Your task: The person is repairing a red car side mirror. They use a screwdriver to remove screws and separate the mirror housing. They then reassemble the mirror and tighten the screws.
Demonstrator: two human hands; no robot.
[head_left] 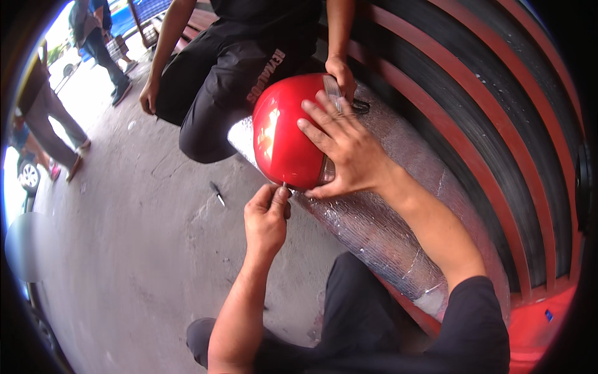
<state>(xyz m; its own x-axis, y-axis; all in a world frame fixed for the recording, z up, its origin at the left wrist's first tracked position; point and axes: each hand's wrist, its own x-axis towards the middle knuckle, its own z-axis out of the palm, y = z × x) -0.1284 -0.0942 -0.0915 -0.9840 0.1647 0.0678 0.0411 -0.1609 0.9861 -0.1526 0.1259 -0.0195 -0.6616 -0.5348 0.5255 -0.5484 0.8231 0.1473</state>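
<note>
A glossy red helmet (pixel 283 124) rests on a silver foil-covered surface in front of me. My right hand (pixel 349 149) lies spread over its right side, fingers on the shell and on a clear strip (pixel 332 87) along its edge. At the helmet's near lower edge, my left hand (pixel 266 215) is closed in a pinch between thumb and finger. A small thin metallic tip shows just above that thumb; the rest is hidden by the fingers. Another person's hand (pixel 341 73) touches the helmet's far right edge.
The foil sheet (pixel 386 230) covers a long seat beside red and black curved slats (pixel 498 124). A co-worker in dark clothes (pixel 230 81) sits opposite. On the concrete floor (pixel 143 249) lies a small dark-handled tool (pixel 217 193). People (pixel 50 106) stand at the far left.
</note>
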